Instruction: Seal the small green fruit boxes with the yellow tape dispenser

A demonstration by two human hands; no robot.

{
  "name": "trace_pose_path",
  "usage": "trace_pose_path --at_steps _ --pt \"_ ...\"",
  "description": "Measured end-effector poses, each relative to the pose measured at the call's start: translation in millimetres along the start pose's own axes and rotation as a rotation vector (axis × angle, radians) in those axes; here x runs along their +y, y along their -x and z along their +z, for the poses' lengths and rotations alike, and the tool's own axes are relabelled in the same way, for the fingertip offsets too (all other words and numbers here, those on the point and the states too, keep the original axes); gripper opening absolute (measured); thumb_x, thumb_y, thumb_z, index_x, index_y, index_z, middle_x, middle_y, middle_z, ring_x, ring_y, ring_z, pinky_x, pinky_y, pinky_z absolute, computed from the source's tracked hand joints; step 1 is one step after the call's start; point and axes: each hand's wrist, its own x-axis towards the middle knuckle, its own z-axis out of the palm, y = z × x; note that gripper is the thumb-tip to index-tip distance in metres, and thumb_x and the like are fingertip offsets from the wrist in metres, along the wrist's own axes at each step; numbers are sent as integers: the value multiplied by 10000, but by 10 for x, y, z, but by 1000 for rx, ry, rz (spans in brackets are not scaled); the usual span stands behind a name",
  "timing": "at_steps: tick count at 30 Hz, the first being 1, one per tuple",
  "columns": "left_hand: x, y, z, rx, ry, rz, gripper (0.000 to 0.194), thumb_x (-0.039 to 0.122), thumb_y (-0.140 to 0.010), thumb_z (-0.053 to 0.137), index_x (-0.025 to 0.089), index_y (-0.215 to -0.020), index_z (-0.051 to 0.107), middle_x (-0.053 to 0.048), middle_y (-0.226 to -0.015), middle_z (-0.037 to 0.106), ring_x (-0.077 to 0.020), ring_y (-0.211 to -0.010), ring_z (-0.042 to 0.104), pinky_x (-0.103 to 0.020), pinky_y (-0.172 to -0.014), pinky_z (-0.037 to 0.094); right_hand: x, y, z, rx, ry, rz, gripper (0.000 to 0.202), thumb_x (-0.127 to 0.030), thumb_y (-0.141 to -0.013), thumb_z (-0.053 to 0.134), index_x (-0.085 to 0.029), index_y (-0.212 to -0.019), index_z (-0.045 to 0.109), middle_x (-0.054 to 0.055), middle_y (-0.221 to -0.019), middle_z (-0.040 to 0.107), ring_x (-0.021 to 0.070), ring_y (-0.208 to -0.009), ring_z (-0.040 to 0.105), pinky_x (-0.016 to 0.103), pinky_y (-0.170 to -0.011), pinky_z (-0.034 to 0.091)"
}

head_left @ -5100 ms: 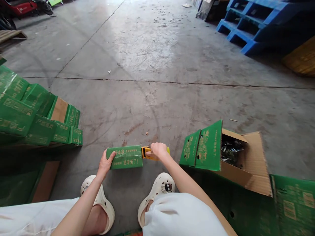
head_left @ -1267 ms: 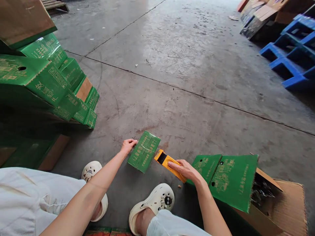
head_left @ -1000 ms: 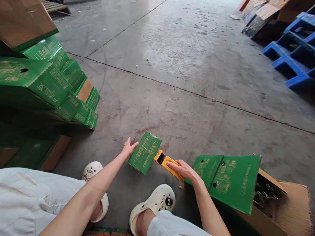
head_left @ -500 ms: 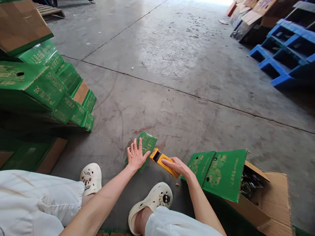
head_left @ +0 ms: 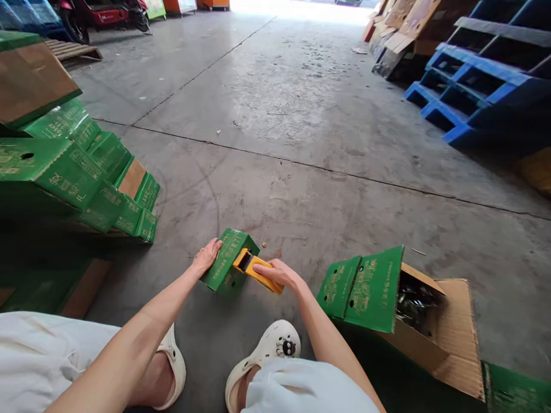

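A small green cardboard box (head_left: 226, 261) with pale printed lettering sits on the floor in front of my feet. My left hand (head_left: 207, 256) grips its left edge, fingers over the top. In my right hand (head_left: 275, 272) is a yellow tool (head_left: 253, 269) that looks like a staple gun, with a dark gap near its front. The tool's front end is against or just above the box's right side; I cannot tell whether it touches. Part of the box's lower side is hidden by the tool.
At right, an open green carton (head_left: 374, 289) holds dark, shiny wrapped contents. Green boxes (head_left: 103, 172) are stacked at left. Blue pallets (head_left: 477, 86) stand far right, near leaning cardboard. A red vehicle (head_left: 105, 17) is at the back left. My white clogs (head_left: 275, 344) flank the work spot.
The box has turned, showing another long printed face. My left hand has moved from flat over the box to its left edge. The tool in my right hand has shifted left with it.
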Motion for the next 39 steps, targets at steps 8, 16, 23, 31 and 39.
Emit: trace_pose_path --at_steps 8,16,23,31,39 --pt "-134 463 -103 152 -60 317 706 355 -979 501 222 -1656 353 -92 -1692 420 -262 -1571 381 -468 -1299 309 -643 -386 277 90 -11 5 544 -717 -836 643 -197 -677 642 32 -695 652 191 -683 607 264 -536 353" --pt "139 608 -104 81 -261 194 1032 380 -823 824 341 -1677 245 -68 -1718 376 -285 -1563 384 -440 -1252 368 -441 -273 315 30 -195 -34 521 -671 -871 647 -177 -706 666 36 -698 667 171 -654 599 241 -533 375" --pt "208 663 -124 44 -283 113 1051 425 -842 818 434 -1682 185 -47 -1735 345 -318 -1584 336 -502 -1208 390 128 169 332 -26 -265 -22 607 -776 -834 614 -171 -797 646 18 -695 636 155 -638 586 239 -553 385" --pt "217 683 -138 18 -296 151 1042 438 -847 822 441 -1677 191 -49 -1743 327 -322 -1585 328 -519 -1212 373 681 680 377 -29 -340 38 569 -776 -788 659 -215 -730 581 24 -671 564 163 -605 511 286 -570 374" --pt "190 617 -184 -6 -269 162 1023 393 -832 822 405 -1673 239 -31 -1744 326 -292 -1589 328 -492 -1241 359 707 522 460 -76 -348 -3 562 -748 -775 716 -197 -731 614 1 -664 556 130 -580 474 266 -540 336"
